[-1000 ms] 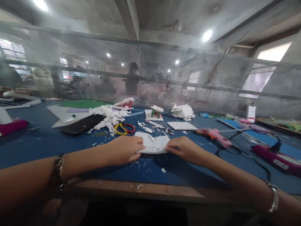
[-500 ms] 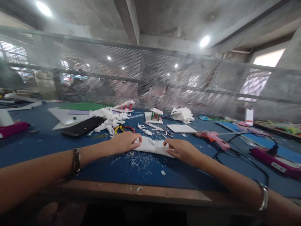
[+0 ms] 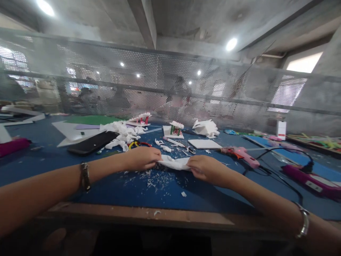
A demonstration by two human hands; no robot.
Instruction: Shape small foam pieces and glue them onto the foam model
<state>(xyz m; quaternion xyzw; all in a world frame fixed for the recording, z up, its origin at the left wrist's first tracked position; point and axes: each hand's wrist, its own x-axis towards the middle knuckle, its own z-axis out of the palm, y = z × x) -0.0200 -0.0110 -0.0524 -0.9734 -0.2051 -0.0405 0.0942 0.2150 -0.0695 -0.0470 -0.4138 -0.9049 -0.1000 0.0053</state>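
A strip of white tissue paper (image 3: 174,163) stretches between my two hands over the blue table mat. My left hand (image 3: 146,158) is closed on its left end, fingers pinched together. At the other end, my right hand (image 3: 204,166) grips the tissue the same way. Both ends of the strip are hidden in the fingers. White shavings (image 3: 157,179) lie scattered below. Just beyond my left hand are yellow-and-red-handled scissors (image 3: 140,144); a pen-like tool (image 3: 174,142) lies behind the tissue.
A pink glue gun (image 3: 243,155) with a black cable lies right, near a purple power strip (image 3: 310,181). Crumpled tissue (image 3: 124,133) and a black phone (image 3: 92,143) are left. Behind stand a small model with green posts (image 3: 176,128), a white board (image 3: 204,143) and a perforated screen (image 3: 149,89).
The tissue has gone from lying wide and flattish on the mat to a narrower, gathered strip held slightly raised. My fingers have closed more tightly on both ends.
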